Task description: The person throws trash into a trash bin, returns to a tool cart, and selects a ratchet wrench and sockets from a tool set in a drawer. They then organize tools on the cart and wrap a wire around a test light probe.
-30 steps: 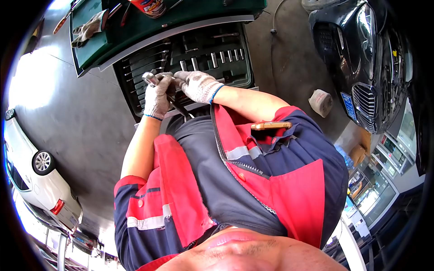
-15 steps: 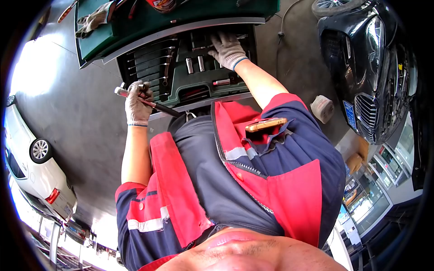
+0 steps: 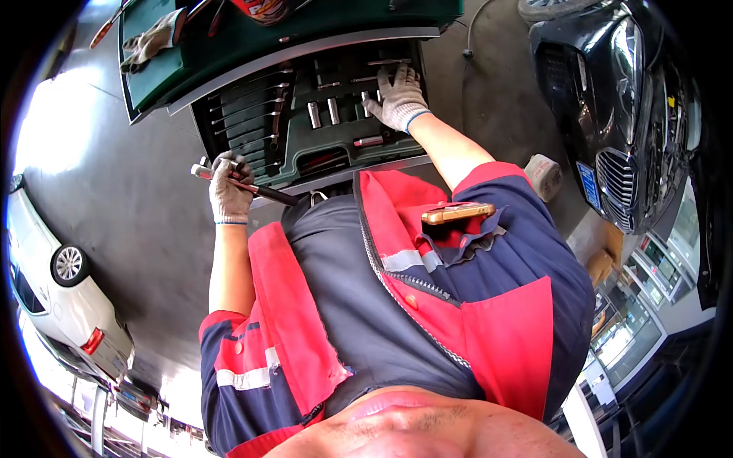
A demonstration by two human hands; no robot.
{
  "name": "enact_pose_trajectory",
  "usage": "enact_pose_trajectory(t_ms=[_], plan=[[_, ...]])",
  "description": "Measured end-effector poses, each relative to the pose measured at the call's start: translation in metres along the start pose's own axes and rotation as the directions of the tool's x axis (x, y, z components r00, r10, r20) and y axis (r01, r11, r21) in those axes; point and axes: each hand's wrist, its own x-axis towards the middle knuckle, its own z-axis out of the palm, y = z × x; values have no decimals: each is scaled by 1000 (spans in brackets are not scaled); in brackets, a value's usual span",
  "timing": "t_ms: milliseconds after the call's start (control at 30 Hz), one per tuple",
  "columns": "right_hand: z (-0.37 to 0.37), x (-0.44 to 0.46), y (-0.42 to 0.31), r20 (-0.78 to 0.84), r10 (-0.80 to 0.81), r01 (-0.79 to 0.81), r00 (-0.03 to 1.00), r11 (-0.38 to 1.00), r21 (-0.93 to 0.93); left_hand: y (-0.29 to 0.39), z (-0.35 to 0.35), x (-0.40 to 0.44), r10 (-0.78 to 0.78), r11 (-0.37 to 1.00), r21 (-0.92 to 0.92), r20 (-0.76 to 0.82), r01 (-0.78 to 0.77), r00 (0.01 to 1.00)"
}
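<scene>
My left hand point(image 3: 230, 189), in a light knit work glove, is closed around a ratchet wrench point(image 3: 267, 193) with a chrome head and a long dark handle. It is in front of the left part of an open tool drawer. My gloved right hand point(image 3: 400, 101) lies over the right part of the green tool tray point(image 3: 305, 141), its fingers apart and nothing visible in them. Its thumb is beside an upright chrome socket point(image 3: 365, 104). Two more sockets, one of them this long socket point(image 3: 314, 115), are further left. Tray slots beneath the right hand are hidden.
Combination wrenches point(image 3: 248, 114) lie in a row in the drawer's left part. On the green cabinet top point(image 3: 328, 21) are a spare glove point(image 3: 154, 42) and a red can point(image 3: 259, 9). A black car front point(image 3: 611, 114) is at right, a white car point(image 3: 65, 298) at left.
My right hand has moved back toward me and rightward over the tray, uncovering more tools at the back. My left hand still holds the ratchet wrench, nearly in place.
</scene>
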Motion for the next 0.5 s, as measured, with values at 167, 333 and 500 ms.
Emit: enact_pose_trajectory(t_ms=[167, 333, 500], plan=[[-77, 5, 7, 188, -227, 202, 956, 969, 141, 3, 18, 19, -24, 999, -39, 139, 30, 990], [-194, 16, -5, -763, -240, 493, 600, 862, 116, 8, 57, 8, -10, 1000, 8, 146, 9, 989], [-205, 91, 3, -523, -362, 231, 772, 925, -301, 3, 67, 15, -38, 996, -69, 260, 58, 965]])
